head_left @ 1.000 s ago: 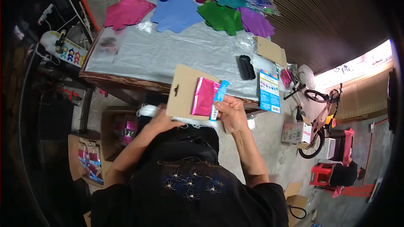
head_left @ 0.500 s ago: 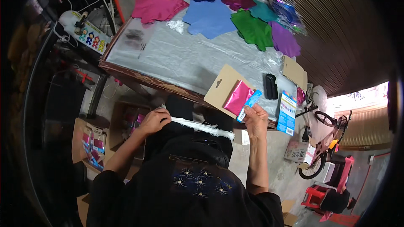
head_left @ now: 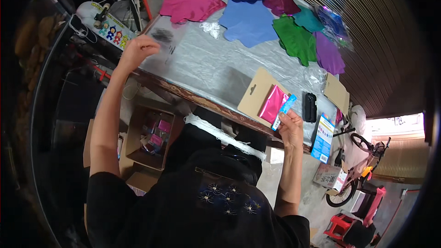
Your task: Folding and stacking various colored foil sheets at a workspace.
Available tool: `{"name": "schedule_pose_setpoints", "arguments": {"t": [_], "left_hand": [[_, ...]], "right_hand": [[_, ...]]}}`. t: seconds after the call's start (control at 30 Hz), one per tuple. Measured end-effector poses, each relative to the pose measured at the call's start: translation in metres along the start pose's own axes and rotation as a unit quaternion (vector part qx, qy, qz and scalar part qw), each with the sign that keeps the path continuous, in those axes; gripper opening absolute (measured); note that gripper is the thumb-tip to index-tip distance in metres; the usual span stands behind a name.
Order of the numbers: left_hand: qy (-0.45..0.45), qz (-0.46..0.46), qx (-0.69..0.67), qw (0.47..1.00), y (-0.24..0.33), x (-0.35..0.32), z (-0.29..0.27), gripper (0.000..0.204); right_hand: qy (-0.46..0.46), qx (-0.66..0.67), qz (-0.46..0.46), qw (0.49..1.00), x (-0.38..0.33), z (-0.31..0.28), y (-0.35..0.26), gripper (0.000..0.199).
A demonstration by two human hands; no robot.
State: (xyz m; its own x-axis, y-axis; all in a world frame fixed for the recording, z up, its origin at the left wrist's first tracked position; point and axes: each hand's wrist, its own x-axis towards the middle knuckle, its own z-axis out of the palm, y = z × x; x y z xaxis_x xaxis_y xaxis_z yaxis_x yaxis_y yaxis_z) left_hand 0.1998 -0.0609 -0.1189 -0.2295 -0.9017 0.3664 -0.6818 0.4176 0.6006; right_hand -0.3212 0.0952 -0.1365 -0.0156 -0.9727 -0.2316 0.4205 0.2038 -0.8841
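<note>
My right hand point(head_left: 291, 126) pinches a brown hang card point(head_left: 253, 93) at its lower right, over the table's front edge. A folded shiny pink foil sheet point(head_left: 273, 102) lies against the card, and a blue printed strip point(head_left: 285, 110) runs beside it, under my thumb. My left hand point(head_left: 139, 51) is raised over the table's left corner with its fingers stretched forward, holding nothing I can see. Beneath and beside it is a clear plastic bag point(head_left: 167, 41) with dark print. A bundle of white strings point(head_left: 225, 135) lies across my lap.
Stacks of coloured foil shapes, pink point(head_left: 193, 3), light blue point(head_left: 248, 23) and green point(head_left: 295, 41) among them, line the table's far side. A black case point(head_left: 310, 108) and a blue printed card point(head_left: 323, 138) are at the right. An open carton point(head_left: 146, 158) stands low at the left.
My left hand has let go of the white strings and moved up and forward to the table's left corner. My right hand still holds the card. The whole view has shifted slightly.
</note>
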Motion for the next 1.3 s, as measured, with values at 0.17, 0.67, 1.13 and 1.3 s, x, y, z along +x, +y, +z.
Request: {"name": "schedule_pose_setpoints", "arguments": {"t": [0.17,0.67,1.13,1.3], "left_hand": [[-0.069,-0.090,-0.033,0.993,-0.054,0.016,0.011,0.015],[-0.037,-0.028,0.068,0.997,-0.029,0.033,-0.005,0.013],[0.043,-0.072,-0.045,0.995,0.096,0.037,0.002,0.015],[-0.034,0.030,-0.129,0.991,0.146,0.028,0.117,0.017]], "right_hand": [[0.005,0.006,0.004,1.000,-0.009,-0.001,-0.002,0.019],[-0.065,0.106,0.007,0.992,0.010,-0.047,-0.001,0.042],[-0.029,0.245,-0.022,0.969,0.010,-0.071,0.009,0.045],[0.064,0.024,-0.033,0.997,0.008,-0.043,-0.016,0.029]]}}
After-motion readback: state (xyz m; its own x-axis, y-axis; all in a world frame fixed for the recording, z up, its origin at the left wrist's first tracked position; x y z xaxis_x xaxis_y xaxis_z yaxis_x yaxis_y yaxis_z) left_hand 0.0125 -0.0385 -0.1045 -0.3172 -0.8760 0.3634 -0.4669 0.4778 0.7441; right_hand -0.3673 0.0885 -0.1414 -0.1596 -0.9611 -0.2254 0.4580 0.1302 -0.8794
